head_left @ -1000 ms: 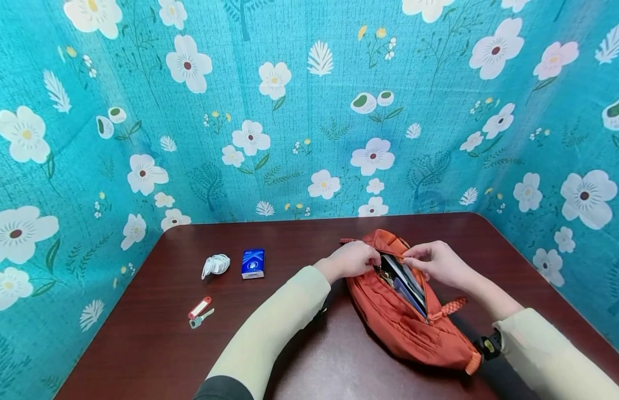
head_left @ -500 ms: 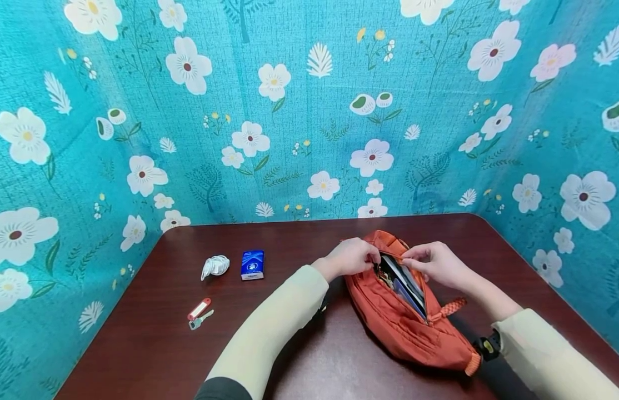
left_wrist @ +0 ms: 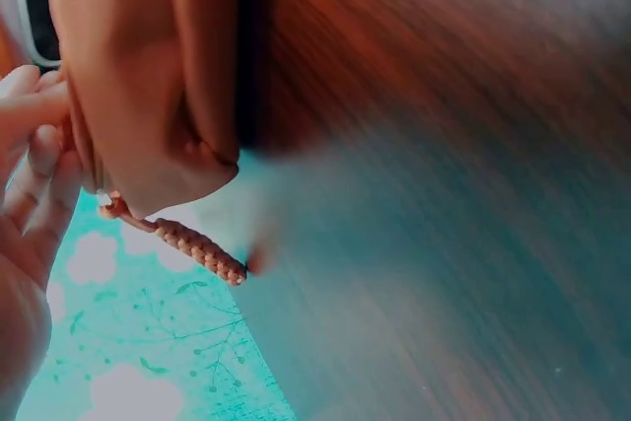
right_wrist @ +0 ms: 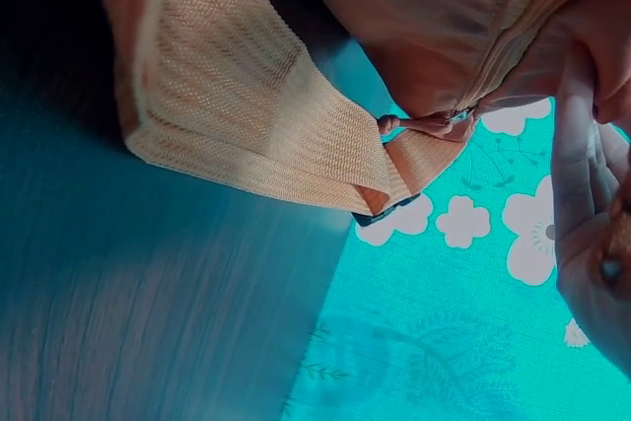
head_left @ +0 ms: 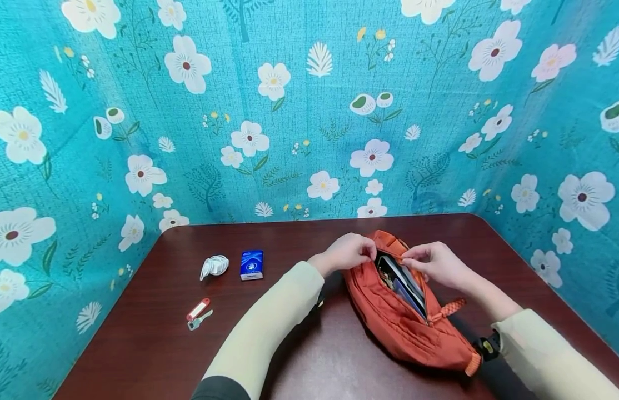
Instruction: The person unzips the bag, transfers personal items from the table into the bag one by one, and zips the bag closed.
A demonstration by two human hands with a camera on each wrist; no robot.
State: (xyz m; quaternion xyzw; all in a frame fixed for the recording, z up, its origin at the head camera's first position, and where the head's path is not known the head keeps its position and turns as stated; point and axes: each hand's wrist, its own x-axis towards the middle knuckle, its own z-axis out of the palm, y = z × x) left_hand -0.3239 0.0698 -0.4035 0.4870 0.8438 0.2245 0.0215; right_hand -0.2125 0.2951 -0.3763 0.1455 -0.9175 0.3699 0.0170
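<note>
An orange-red waist bag lies on the table at the right, its zipped mouth open. Inside I can make out a flat blue item, a grey slab-like edge and small gold-toned bits, too small to tell. My left hand pinches the near-left rim by the upper end of the mouth. Opposite it, my right hand grips the other rim between thumb and fingers. A braided zipper pull dangles from the bag in the left wrist view. The right wrist view shows the bag's woven strap.
On the left of the dark wood table lie a coiled white cable, a small blue box and a key with a red tag. A flowered turquoise cloth hangs behind and at both sides.
My left hand has shifted slightly left and up along the rim, baring more of the mouth's upper end. The right hand and the bag have hardly moved.
</note>
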